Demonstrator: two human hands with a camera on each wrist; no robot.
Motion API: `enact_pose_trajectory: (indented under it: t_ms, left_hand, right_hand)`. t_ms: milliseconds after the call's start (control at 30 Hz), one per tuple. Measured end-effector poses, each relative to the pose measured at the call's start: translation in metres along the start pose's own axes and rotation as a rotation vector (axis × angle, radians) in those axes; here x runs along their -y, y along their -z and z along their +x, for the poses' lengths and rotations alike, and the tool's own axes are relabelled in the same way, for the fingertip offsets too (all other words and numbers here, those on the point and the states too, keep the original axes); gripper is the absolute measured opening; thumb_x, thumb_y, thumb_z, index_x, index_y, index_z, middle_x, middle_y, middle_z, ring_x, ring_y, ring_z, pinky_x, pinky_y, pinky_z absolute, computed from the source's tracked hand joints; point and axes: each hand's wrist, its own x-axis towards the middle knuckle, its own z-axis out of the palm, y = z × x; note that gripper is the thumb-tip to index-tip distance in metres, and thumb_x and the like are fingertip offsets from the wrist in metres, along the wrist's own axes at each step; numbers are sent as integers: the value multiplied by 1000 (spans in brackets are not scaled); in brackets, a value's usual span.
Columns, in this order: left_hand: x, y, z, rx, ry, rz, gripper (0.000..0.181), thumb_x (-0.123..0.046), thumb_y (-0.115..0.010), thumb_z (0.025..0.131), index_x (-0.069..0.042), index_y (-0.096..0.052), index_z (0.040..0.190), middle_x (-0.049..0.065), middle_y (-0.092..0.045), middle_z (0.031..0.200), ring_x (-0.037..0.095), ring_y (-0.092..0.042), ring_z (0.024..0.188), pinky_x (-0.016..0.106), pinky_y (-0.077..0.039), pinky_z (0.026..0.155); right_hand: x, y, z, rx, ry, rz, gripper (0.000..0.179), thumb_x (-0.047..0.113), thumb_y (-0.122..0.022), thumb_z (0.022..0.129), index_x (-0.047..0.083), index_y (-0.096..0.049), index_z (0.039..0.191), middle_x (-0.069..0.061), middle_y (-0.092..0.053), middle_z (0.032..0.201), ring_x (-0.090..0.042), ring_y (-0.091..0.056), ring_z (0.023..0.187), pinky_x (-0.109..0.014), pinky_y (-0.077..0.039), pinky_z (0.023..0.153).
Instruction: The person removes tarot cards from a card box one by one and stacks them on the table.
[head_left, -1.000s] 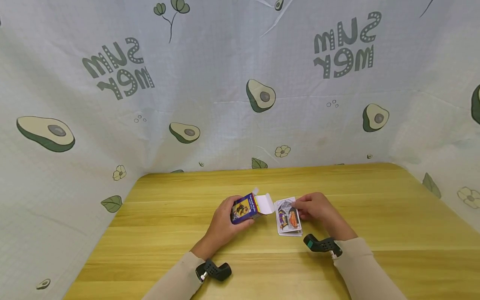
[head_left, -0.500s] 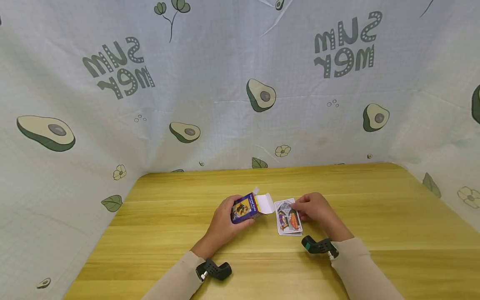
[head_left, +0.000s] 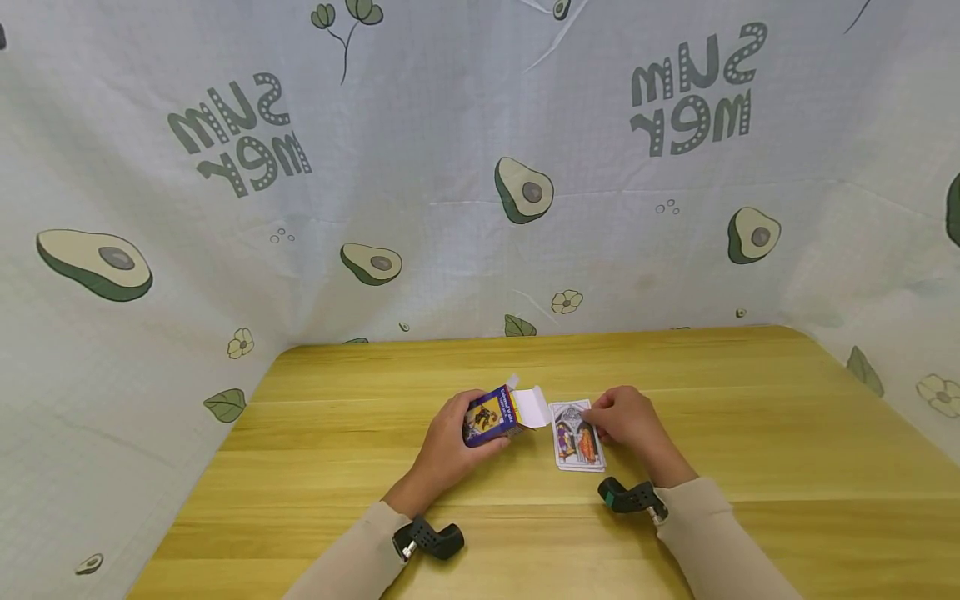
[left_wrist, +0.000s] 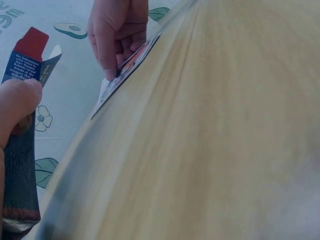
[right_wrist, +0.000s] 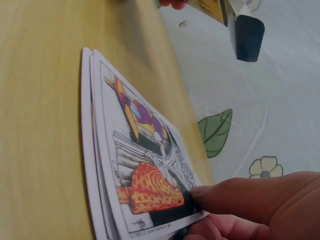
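Tarot cards out beside their open box, mid-desk

Left hand (head_left: 450,440) gripping tuck box (head_left: 491,414); right hand (head_left: 628,423) pinching the thin, slick, bendable card stack (head_left: 577,437) by its right edge, probably best squared and taken by the edges

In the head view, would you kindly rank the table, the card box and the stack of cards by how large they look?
1. Table, far the largest.
2. Box and cards look alike; the hands partly hide both, so no ranking.
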Motion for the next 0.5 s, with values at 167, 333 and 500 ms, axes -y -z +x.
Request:
enact_pose_trajectory:
  t_ms: [167, 333, 500]
  left_hand:
    - [0, 0, 0, 0, -1, 5, 72, -40, -80, 78, -8, -49, 134, 2, -56, 124, 13, -53, 104, 33, -48, 86]
    - [-1, 0, 0, -4, -4, 11, 70, -39, -80, 77, -10, -50, 133, 2, -56, 124, 13, -54, 103, 32, -48, 85]
    - [0, 0, -1, -5, 1, 13, 70, -40, -80, 77, -12, -50, 133, 1, -56, 124, 13, -53, 103, 32, -48, 85]
  right_hand:
    - [2, -3, -1, -22, 19, -56, 19, 16, -69, 86, -1, -61, 83, -7, -55, 66, -17, -50, 57, -27, -41, 52]
    - [3, -5, -2, -30, 15, -89, 20, 16, -70, 86, 0, -60, 81, -7, -55, 65, -17, -50, 56, -27, -40, 51]
    - [3, -7, -2, -35, 11, -94, 20, 16, -71, 85, 0, -59, 80, -7, -55, 66, -17, -50, 56, -27, -40, 51]
